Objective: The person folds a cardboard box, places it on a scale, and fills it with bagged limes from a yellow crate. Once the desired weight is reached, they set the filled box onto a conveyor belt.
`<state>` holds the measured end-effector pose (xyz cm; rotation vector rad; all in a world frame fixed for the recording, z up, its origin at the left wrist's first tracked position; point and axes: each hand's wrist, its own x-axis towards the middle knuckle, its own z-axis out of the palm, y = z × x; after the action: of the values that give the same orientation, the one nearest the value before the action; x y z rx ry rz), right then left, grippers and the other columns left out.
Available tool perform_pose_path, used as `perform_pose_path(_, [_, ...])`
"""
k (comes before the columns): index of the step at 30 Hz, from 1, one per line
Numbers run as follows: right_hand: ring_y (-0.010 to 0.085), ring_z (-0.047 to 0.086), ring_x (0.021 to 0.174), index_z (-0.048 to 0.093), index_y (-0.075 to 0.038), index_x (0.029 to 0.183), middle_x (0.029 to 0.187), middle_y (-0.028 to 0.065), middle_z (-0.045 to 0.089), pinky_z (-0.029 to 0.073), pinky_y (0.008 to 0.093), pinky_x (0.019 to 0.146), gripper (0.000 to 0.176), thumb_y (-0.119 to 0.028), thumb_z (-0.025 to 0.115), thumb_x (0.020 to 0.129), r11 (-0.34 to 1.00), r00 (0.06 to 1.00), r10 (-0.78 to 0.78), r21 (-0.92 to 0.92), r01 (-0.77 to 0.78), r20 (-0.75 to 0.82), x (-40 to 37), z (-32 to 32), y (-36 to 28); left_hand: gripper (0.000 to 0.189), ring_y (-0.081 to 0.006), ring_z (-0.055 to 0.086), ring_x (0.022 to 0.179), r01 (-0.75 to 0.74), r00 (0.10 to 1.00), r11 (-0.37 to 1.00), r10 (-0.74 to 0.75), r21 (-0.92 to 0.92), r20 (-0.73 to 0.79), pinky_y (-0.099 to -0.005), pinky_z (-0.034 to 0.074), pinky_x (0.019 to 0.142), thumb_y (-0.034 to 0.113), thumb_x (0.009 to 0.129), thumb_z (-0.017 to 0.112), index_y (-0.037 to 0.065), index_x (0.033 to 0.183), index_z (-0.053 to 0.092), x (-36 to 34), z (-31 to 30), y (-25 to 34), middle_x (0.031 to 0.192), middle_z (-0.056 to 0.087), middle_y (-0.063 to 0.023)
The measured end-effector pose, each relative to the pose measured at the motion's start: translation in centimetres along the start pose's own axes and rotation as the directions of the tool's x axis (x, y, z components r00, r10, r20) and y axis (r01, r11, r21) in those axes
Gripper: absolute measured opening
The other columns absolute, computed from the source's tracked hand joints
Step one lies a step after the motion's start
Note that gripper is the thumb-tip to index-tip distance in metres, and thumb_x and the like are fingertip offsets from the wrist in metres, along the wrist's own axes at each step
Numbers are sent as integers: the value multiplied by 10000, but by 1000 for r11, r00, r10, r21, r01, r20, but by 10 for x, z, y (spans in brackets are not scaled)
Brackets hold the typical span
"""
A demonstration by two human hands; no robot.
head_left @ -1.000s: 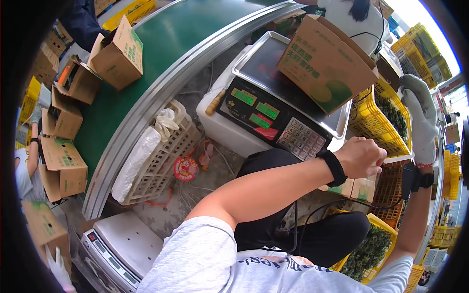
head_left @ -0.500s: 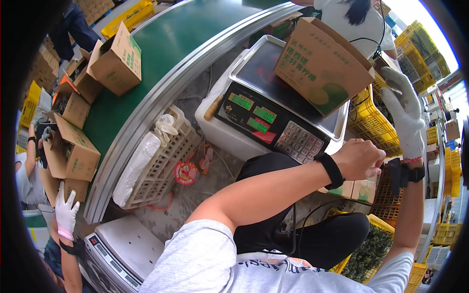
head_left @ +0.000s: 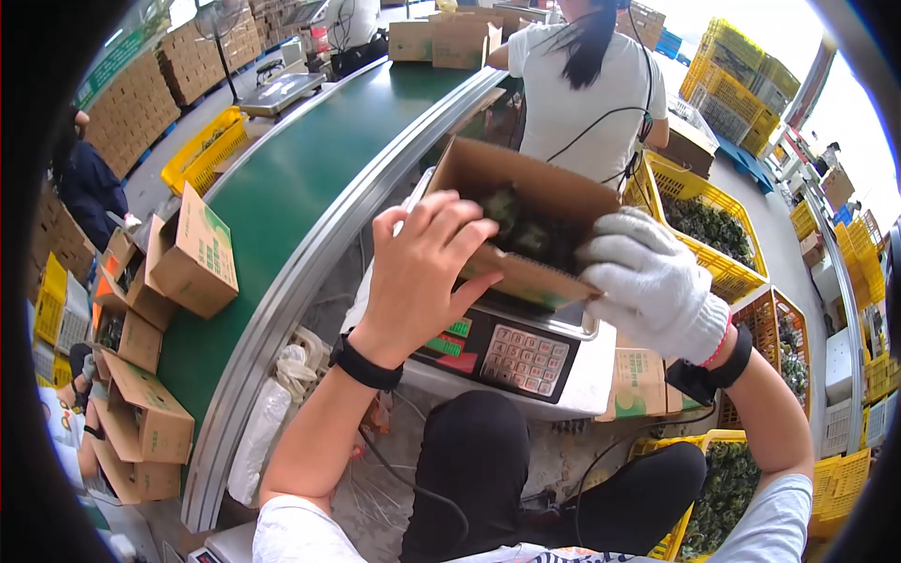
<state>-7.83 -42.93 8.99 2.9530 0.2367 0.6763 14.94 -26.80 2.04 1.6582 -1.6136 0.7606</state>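
An open cardboard box (head_left: 530, 269) sits over the pan of a digital scale (head_left: 524, 355), its mouth facing up toward me. Inside lie dark green lumps (head_left: 530, 230), too shadowed and blurred to identify. My left hand (head_left: 413, 272), bare, is at the box's left end, fingers curled over the rim and thumb along the near side. At the right end, my right hand (head_left: 652, 281), in a whitish work glove, holds the wall with bent fingers. The scale's keypad shows below the box; much of its display is hidden behind my left hand and wrist.
A green conveyor belt (head_left: 291, 174) with a metal edge curves along the left, carrying open cartons (head_left: 192, 253). Yellow crates of dark greenery (head_left: 704, 220) stand at right. A person in a white shirt (head_left: 587, 94) is just beyond the scale. A cable crosses near my knees.
The box, tipped with its printed side toward me before, now shows its open mouth and contents. My left hand has moved from beside the keypad to its left end; my right hand has come down onto its right.
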Motion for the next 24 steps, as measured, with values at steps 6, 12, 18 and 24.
perform_pose_path(6, [301,693,879,701,-72,1016,942,84,718,526,407,886,199,-175,690,845,992,994,109,59,-111,29,29,-15,0,246,-167,569,957,-19,1000,1000,19,17,-24,-402,293,872,337,786,816,198,904,650,-27,14,-7,930,643,56])
perform_pose_path(12, [285,727,815,791,-115,907,830,107,723,574,426,733,192,-199,697,761,973,973,-26,-218,77,228,55,37,23,243,-174,559,936,-48,999,999,48,-8,-16,-401,290,876,308,765,832,198,892,656,-29,14,-10,933,638,59])
perform_pose_path(18, [365,724,901,681,-100,1206,920,169,737,561,462,734,469,-177,727,746,979,743,196,-163,-119,639,86,61,29,252,-174,559,930,-40,998,999,38,-27,-45,-397,287,882,314,756,838,197,880,654,-29,17,-6,922,628,60])
perform_pose_path(24, [384,707,942,655,-112,1175,976,198,729,555,466,780,429,-270,702,778,944,650,272,-68,-322,709,101,31,22,253,-175,562,875,34,997,998,-38,59,63,-409,312,918,321,768,834,183,873,649,-18,7,3,883,607,50])
